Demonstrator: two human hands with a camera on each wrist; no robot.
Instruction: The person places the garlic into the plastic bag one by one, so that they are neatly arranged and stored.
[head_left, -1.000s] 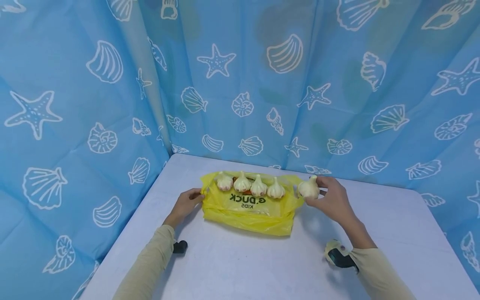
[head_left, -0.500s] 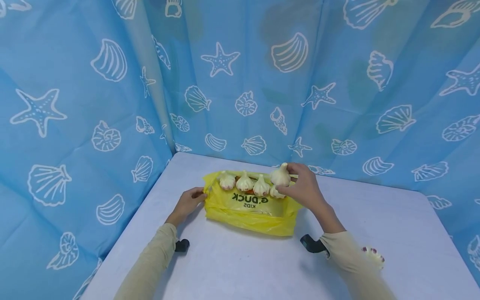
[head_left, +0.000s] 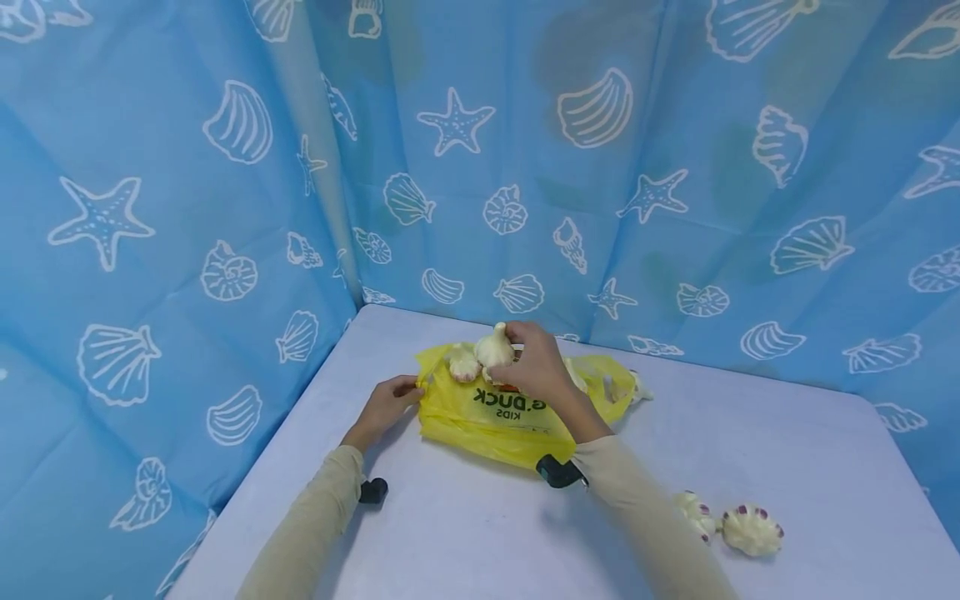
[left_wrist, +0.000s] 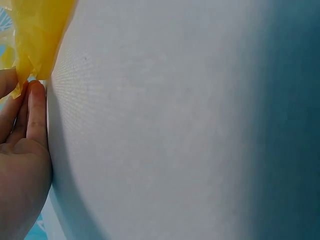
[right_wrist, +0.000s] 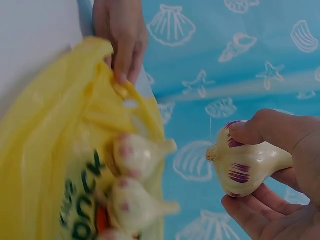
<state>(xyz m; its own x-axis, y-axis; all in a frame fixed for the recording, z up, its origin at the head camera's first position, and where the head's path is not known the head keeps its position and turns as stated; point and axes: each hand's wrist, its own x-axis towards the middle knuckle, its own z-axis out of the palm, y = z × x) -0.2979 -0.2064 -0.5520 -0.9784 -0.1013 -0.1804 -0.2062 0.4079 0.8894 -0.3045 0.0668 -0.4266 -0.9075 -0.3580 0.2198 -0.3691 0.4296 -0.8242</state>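
Observation:
My right hand [head_left: 536, 362] holds a garlic bulb [head_left: 495, 348] above the left part of a yellow plastic bag [head_left: 468, 417] printed "G.DUCK KIDS". In the right wrist view, thumb and fingers grip this purple-streaked bulb [right_wrist: 245, 162], apart from the bag. My left hand [head_left: 386, 408] pinches the bag's left edge; the left wrist view shows thumb and fingers on the yellow film [left_wrist: 40, 40]. Beneath the right hand, a row of bulbs lies on the bag, the leftmost bulb [head_left: 464, 365] near its left end. My right hand partly hides the others.
At the bag's right end another bulb [head_left: 641, 388] shows partly. Two bulbs, one partly behind my right sleeve [head_left: 696, 515] and one fully visible bulb [head_left: 753, 531], lie on the white table [head_left: 465, 533]. A blue seashell curtain [head_left: 480, 167] stands behind and at left.
My right hand has carried the garlic bulb leftward, from beside the bag's right end to above its left part. The left hand keeps its hold on the bag's edge. The view has turned slightly.

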